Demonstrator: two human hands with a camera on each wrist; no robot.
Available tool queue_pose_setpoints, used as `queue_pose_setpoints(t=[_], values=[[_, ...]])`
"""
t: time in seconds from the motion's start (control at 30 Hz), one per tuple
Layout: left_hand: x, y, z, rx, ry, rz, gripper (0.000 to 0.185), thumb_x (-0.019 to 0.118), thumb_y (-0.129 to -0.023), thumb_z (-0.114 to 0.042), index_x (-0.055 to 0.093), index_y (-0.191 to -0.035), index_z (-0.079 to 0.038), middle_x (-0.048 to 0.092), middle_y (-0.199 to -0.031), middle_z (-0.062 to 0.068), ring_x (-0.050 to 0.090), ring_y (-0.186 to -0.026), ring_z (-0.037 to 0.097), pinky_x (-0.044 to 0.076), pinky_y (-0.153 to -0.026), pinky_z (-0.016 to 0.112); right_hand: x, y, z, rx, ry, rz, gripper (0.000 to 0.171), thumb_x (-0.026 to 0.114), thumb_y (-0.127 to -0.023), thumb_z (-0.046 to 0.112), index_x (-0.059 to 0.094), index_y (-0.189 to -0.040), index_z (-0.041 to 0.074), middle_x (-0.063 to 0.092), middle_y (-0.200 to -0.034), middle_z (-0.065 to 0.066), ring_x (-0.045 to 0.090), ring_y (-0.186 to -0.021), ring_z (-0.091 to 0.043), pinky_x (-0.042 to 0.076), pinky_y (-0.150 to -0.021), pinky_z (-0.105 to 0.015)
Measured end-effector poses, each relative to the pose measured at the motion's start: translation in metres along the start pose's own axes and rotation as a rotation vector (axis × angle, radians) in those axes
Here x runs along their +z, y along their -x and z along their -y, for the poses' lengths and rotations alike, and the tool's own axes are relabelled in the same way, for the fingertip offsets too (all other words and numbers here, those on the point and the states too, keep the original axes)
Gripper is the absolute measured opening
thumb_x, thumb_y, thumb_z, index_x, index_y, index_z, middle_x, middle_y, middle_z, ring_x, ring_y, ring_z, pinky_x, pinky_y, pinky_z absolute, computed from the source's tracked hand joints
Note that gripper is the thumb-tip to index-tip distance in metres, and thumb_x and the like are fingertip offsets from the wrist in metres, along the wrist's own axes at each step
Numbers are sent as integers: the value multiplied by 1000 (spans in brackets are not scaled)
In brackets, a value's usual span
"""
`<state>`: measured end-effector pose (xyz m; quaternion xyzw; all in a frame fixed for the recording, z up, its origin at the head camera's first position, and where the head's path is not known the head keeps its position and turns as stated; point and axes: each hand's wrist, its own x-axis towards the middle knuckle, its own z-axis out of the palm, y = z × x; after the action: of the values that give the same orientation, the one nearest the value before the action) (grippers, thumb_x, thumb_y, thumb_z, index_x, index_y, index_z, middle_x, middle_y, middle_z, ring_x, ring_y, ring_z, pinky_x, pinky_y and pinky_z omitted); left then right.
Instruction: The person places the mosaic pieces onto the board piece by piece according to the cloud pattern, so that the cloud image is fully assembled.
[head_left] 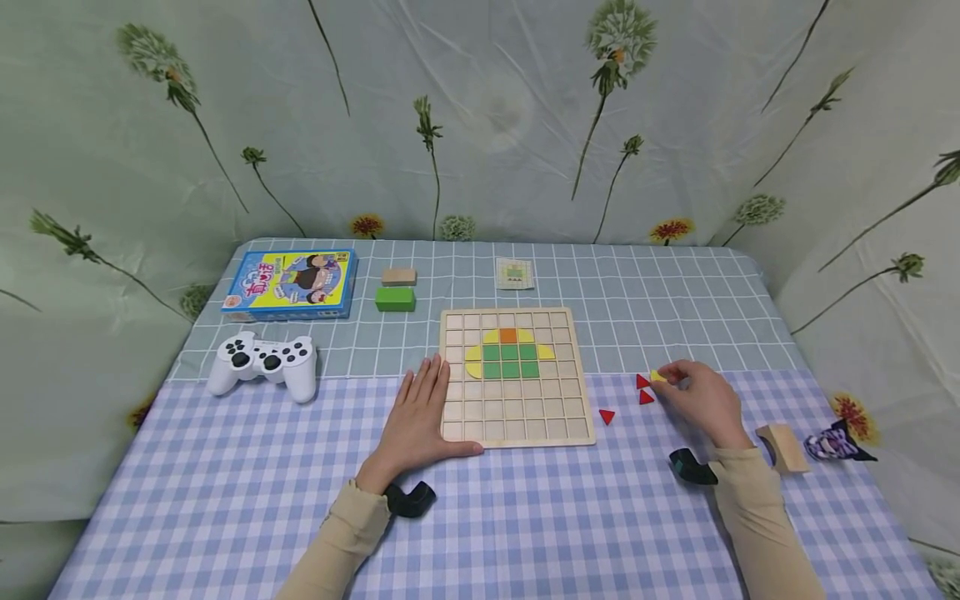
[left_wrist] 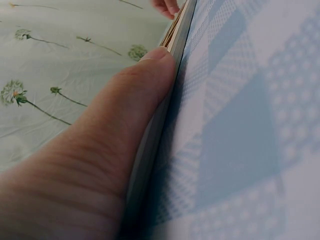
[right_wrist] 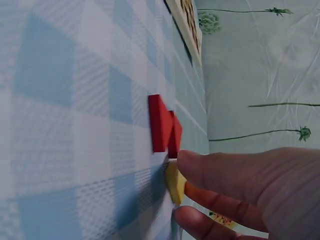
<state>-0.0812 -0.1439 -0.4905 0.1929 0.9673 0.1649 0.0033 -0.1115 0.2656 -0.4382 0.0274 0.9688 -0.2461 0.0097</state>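
Note:
My left hand (head_left: 412, 432) rests flat along the left side of a wooden grid board (head_left: 531, 408), its fingers straight and its thumb (left_wrist: 137, 82) against the near edge. Set in the board's cells are green squares (head_left: 510, 360), an orange square (head_left: 508, 336) and yellow rounded pieces (head_left: 472, 361). Right of the board, my right hand (head_left: 705, 404) pinches a small yellow piece (right_wrist: 175, 181) between thumb and fingers, close to the tablecloth. Two red triangles (right_wrist: 159, 124) lie just beside it. Another red triangle (head_left: 607, 416) lies nearer the board.
A small pattern card (head_left: 514, 273) lies behind the board. Back left are a blue box (head_left: 292, 285), a green block (head_left: 395, 299), a wooden block (head_left: 399, 277) and a white game controller (head_left: 262, 364). Beyond my right wrist are a wooden arch block (head_left: 785, 448) and a purple figure (head_left: 836, 443).

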Motion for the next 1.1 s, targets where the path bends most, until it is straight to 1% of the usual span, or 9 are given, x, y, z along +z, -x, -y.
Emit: queue_pose_setpoints(t=[0.07, 0.23, 0.47, 0.57, 0.73, 0.8, 0.9, 1.0, 1.1], values=[[0, 0, 0, 0, 3, -2, 129, 50, -65, -87, 8, -151, -1, 2, -157, 14, -3, -143, 25, -5, -114, 40, 0, 0, 0, 11, 0, 16, 29, 71, -84, 21, 67, -100, -3, 62, -90, -17, 53, -73, -27, 39, -56, -31], [0, -1, 1, 5, 5, -7, 129, 50, -65, -87, 8, -151, -1, 2, -157, 14, -3, -143, 25, -5, -114, 39, 1, -1, -3, 16, -10, 14, 30, 72, -83, 20, 66, -99, -4, 62, -87, -15, 52, -72, -27, 38, -56, -31], [0, -1, 2, 11, 9, -9, 129, 52, -65, -86, 7, -151, -1, 2, -157, 14, -3, -143, 25, -4, -114, 40, 4, -4, -9, 40, -112, 53, 29, 74, -81, 17, 60, -97, -3, 61, -87, -15, 52, -73, -26, 38, -58, -31], [0, -1, 2, 15, 13, -8, 129, 52, -65, -86, 6, -152, -2, 2, -157, 14, -3, -143, 25, -4, -114, 40, 8, -5, -10, 35, -158, 48, 26, 73, -81, 13, 57, -96, -2, 59, -83, -13, 49, -70, -25, 37, -57, -30], [1, -1, 1, 13, 13, 5, 129, 50, -65, -87, 5, -152, -2, 0, -158, 13, -5, -143, 24, -6, -114, 39, 12, -4, -10, 8, -179, 11, 22, 71, -82, 10, 57, -94, -2, 55, -79, -9, 45, -66, -22, 36, -54, -28], [1, -1, 1, 10, 10, 7, 129, 50, -65, -87, 4, -152, -2, 0, -158, 13, -5, -143, 24, -6, -114, 39, 12, -4, -8, -7, -187, -14, 22, 72, -82, 12, 58, -93, -1, 56, -79, -9, 46, -67, -21, 37, -54, -28], [1, 0, 1, 6, 10, 3, 129, 51, -65, -86, 5, -151, -2, 1, -158, 13, -4, -143, 25, -5, -114, 39, 11, -5, -3, -26, -226, -43, 22, 74, -83, 15, 60, -92, 0, 62, -79, -9, 53, -68, -20, 41, -55, -25], [0, 0, 1, 7, 12, -5, 129, 52, -65, -86, 7, -151, -1, 2, -157, 14, -3, -143, 25, -4, -114, 40, 12, -9, 8, -31, -308, -16, 24, 75, -83, 17, 62, -93, 0, 67, -78, -11, 61, -65, -19, 46, -54, -23], [0, 0, 1, 13, 13, -13, 129, 52, -65, -86, 8, -151, 0, 3, -157, 15, -2, -143, 26, -3, -114, 42, 16, -14, 24, -50, -353, 35, 24, 76, -82, 17, 64, -94, 0, 69, -75, -12, 64, -59, -20, 49, -48, -25]])
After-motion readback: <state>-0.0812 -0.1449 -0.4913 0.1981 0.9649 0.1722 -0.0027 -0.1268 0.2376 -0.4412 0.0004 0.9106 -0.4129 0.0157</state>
